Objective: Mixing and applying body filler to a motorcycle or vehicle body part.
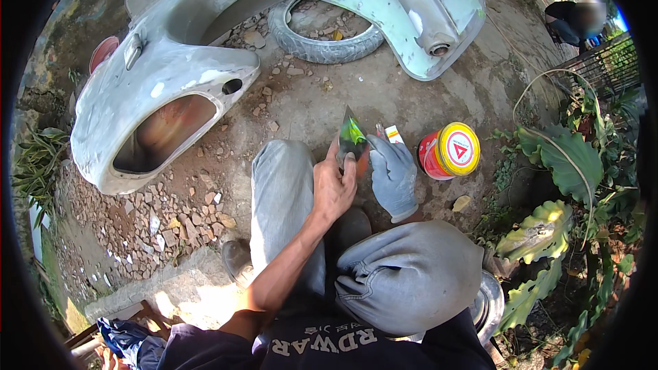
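Seemingly putty knife (351, 138) between both hands' fingers (348, 164).

Scooter shell (171, 75): grey, sanded bodywork arching across the far side of my ground, its oval side opening rusty inside.
Tyre (322, 44): lying flat on the dirt under that arch, stones in its middle.
Rubble (171, 212): broken brick bits and pebbles scattered along my left, near the shell's lower edge.
Concrete ground (384, 96): bare, dusty patch ahead of my knees.
Plants (555, 164): big green leaves crowding the right edge, one yellowing leaf lower down.
Fence (606, 62): dark railings at the far right corner.
Another person (572, 20): crouched beyond the fence corner, well apart from me.
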Available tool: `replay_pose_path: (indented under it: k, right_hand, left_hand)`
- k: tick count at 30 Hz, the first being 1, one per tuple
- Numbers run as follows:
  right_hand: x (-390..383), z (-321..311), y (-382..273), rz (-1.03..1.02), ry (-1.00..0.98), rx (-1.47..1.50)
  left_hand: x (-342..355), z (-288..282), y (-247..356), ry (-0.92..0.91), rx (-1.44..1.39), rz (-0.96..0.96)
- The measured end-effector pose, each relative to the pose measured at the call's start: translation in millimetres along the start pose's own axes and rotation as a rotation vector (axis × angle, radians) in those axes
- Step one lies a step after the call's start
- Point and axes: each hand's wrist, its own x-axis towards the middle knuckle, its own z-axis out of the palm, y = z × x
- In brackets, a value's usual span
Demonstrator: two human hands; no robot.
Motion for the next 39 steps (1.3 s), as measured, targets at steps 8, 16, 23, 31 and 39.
replay_pose_path:
  k: [8, 16, 23, 31, 39]
  right_hand:
    - [7.5, -14.0, 8.2, 0.030, -0.110, 0.005]
    - [9.0, -5.2, -7.2, -0.066, -0.216, -0.015]
    - [19.3, -34.5, -15.5, -0.060, -0.201, 0.021]
    - [40.2, -60.6, 9.8, 0.078, -0.364, 0.524]
    - [25.4, -44.3, 29.5, -0.070, -0.265, 0.390]
  left_hand:
    - [-3.7, 15.8, -2.6, 0.025, -0.124, -0.096]
    - [-5.7, 3.2, 1.7, 0.043, -0.078, -0.056]
    - [3.1, 1.2, -41.3, 0.059, -0.094, -0.120]
    - [23.0, -45.0, -22.6, -0.174, -1.171, -0.657]
    - [26.5, -46.5, -17.3, -0.157, -1.266, -0.743]
